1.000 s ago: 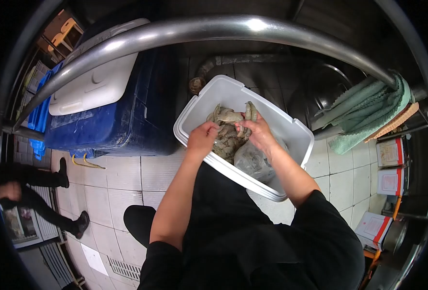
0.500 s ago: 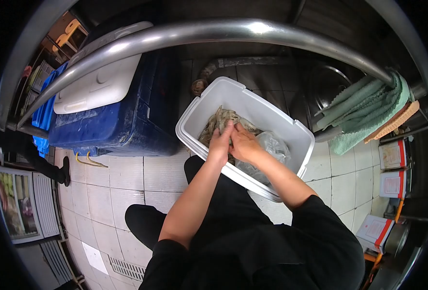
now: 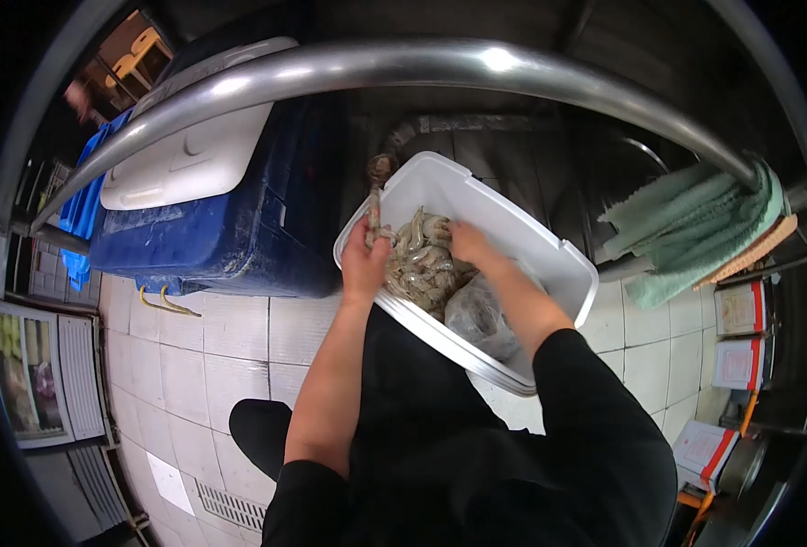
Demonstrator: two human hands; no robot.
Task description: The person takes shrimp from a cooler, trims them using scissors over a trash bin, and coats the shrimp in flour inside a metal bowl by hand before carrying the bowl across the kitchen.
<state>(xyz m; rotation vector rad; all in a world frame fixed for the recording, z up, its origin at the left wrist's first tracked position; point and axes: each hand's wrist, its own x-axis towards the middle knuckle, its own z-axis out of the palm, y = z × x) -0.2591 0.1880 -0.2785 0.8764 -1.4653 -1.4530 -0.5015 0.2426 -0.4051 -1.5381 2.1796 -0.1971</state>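
A white plastic bin (image 3: 531,232) stands between my knees, with a heap of grey shrimp (image 3: 421,269) in its left part. A clear plastic bag (image 3: 481,317) lies beside the heap. My left hand (image 3: 364,263), at the bin's left rim, is closed on shrimp, one of which sticks up above the fingers. My right hand (image 3: 469,244) reaches into the bin at the heap's right edge. Its fingers point down and bend at the shrimp; their tips are partly hidden, so what they grip cannot be made out.
A blue cooler (image 3: 185,237) with a white lid stands left of the bin. A steel rail (image 3: 403,68) arches over the front. Green cloths (image 3: 704,232) hang at the right, above white boxes (image 3: 739,308). At the far left stands a glass-fronted cabinet (image 3: 25,365).
My hands were together over the heap and have moved apart, the left to the rim with shrimp, the right to the heap's far side. The person's legs at the left have gone out of view.
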